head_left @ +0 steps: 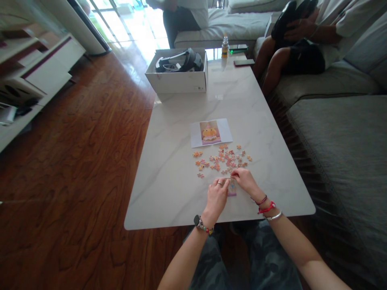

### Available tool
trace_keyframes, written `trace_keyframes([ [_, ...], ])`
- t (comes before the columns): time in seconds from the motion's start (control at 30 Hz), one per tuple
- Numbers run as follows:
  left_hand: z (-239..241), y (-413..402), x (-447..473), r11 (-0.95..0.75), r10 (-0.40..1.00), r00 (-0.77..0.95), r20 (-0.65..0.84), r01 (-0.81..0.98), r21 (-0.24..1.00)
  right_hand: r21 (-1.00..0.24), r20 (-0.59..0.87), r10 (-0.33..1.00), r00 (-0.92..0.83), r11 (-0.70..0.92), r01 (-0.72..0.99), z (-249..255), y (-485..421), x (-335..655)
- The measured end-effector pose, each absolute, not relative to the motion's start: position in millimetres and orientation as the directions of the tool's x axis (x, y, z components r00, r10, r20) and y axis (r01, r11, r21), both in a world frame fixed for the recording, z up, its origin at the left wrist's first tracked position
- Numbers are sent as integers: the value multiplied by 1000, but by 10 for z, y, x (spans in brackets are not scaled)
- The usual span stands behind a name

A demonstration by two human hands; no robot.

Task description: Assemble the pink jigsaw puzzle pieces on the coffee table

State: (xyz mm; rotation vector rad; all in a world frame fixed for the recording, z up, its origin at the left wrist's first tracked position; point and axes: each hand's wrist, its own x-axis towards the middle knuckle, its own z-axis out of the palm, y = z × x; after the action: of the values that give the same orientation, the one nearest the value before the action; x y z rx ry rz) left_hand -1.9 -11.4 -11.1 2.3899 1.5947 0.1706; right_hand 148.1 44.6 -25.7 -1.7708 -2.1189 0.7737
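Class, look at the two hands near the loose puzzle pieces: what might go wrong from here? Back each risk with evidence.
1. The left hand and right hand crowd the small puzzle section, so a bump might shift it.
2. Many loose puzzle pieces share similar pinks and oranges, so one could be mistaken for another.
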Motion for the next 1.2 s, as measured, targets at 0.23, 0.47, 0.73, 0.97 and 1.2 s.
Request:
trace_keyframes([
  [0.23, -120, -112, -14, -360, 919, 388, -65, 896, 261, -528, -197, 931, -306, 162, 833, -242, 508, 1493],
  [0.47, -122, -101, -6, -367, 917, 391, -79, 905, 216, -538, -202, 930, -307, 156, 828, -211, 503, 1495],
  [0.73, -125, -136, 11, -343, 929, 363, -78, 919, 192, -622, -111, 973, -203, 91, 778, -131, 525, 1580],
  [0.97, -142, -183, 47, -280, 950, 302, -73, 933, 226, -556, -152, 947, -283, 155, 817, -186, 546, 1600],
  [1.2, -90, -184, 5, -262, 955, 292, -55, 915, 306, -539, -79, 957, -278, 194, 820, -272, 441, 1560],
])
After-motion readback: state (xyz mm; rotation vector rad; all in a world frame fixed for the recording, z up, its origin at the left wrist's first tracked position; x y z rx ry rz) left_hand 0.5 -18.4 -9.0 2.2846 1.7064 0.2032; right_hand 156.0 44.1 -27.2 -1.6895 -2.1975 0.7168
